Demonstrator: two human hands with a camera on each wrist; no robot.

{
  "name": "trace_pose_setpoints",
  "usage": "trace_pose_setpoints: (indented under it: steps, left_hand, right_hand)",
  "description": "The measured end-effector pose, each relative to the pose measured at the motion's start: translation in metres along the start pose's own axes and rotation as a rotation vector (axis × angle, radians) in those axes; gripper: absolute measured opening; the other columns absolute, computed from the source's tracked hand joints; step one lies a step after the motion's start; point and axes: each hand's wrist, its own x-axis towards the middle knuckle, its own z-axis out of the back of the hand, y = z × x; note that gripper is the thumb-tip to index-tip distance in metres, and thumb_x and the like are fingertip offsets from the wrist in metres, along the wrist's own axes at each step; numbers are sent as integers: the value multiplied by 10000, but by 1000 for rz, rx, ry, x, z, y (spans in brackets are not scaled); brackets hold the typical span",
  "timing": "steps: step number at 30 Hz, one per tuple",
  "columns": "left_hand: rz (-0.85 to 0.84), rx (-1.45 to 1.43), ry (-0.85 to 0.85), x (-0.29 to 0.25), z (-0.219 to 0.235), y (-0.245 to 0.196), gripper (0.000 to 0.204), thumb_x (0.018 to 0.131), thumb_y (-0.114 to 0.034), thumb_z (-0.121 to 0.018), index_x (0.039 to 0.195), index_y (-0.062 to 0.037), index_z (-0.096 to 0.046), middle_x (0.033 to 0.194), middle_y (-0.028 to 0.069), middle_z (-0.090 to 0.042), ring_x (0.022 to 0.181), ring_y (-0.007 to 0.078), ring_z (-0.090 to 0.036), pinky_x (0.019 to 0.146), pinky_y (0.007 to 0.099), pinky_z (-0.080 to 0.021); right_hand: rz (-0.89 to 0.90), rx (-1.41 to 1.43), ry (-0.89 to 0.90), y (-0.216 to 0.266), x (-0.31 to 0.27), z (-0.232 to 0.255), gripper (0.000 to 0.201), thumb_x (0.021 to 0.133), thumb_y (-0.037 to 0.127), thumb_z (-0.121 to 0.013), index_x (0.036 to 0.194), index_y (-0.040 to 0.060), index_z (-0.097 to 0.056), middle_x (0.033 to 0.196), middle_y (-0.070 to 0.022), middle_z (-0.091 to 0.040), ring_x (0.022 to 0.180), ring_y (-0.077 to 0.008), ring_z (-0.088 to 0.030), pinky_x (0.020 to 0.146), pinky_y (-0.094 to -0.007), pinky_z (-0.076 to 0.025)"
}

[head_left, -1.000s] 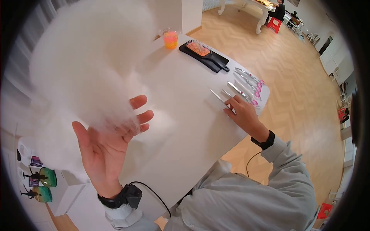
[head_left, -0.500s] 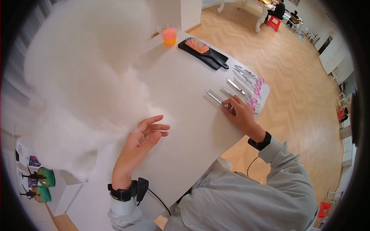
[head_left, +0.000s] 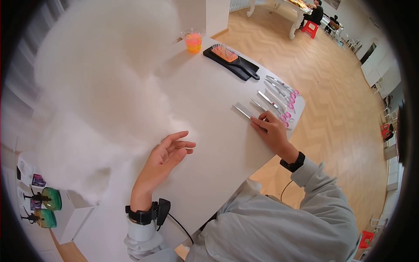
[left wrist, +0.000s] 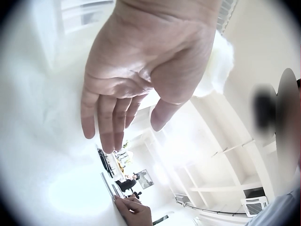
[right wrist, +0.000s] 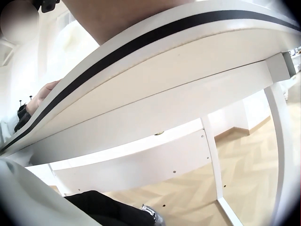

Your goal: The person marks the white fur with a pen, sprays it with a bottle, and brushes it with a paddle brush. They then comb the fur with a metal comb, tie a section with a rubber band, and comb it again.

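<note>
In the head view my right hand (head_left: 273, 134) pinches one end of a metal comb (head_left: 242, 111) close over the white table, its teeth hard to make out from this angle. My left hand (head_left: 162, 160) lies relaxed beside a big mass of fluffy white fur (head_left: 104, 78), fingers loosely extended and holding nothing. The left wrist view shows that palm (left wrist: 146, 70) with its fingers extended and the right hand (left wrist: 134, 210) further off with the comb. The right wrist view mostly takes in the table's underside, so the right fingers are hidden there.
Several scissors (head_left: 284, 94) with pink handles lie in a row just beyond the right hand. Farther back are a bristle brush (head_left: 227, 54) on a black tray and a clear cup (head_left: 193, 43) with orange-pink contents. Green pump bottles (head_left: 52, 199) stand at left; the table's edge (head_left: 262, 169) is near my body.
My left hand has come down from the fur, palm turning inward, to the fur's lower right side. The right hand keeps hold of the comb, which has tilted, shifting slightly toward me.
</note>
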Motion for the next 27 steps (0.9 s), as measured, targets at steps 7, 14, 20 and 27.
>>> trace_pose_setpoints:
  steps: [7,14,20,27]
  left_hand:
    - [-8,-13,18,-2,3,4,446,965,-213,-570,1360,-32,-473,1181,142,-635,1087,229,-612,999,359,-439]
    - [37,-20,56,-6,8,6,435,969,-213,-580,1353,-35,-478,1176,119,-629,1092,206,-600,985,338,-446]
    - [56,-23,55,-10,9,7,411,970,-182,-559,1348,-36,-487,1188,122,-630,1094,219,-602,988,342,-430]
    - [57,-23,75,-11,11,8,398,976,-154,-536,1354,-41,-482,1200,116,-627,1103,212,-597,980,332,-427]
  right_hand:
    - [3,-82,60,9,5,12,159,860,176,-682,1008,139,-728,858,-18,-603,677,-210,-623,582,-342,-495]
    - [57,-97,436,78,62,109,227,847,235,-691,1058,153,-676,868,-10,-636,672,-203,-649,597,-349,-498]
    - [204,195,346,129,155,118,223,862,199,-652,1027,50,-646,889,-77,-648,658,-181,-627,599,-325,-494]
    - [125,278,386,114,284,36,269,848,238,-639,980,3,-635,798,-88,-665,678,-166,-666,599,-280,-567]
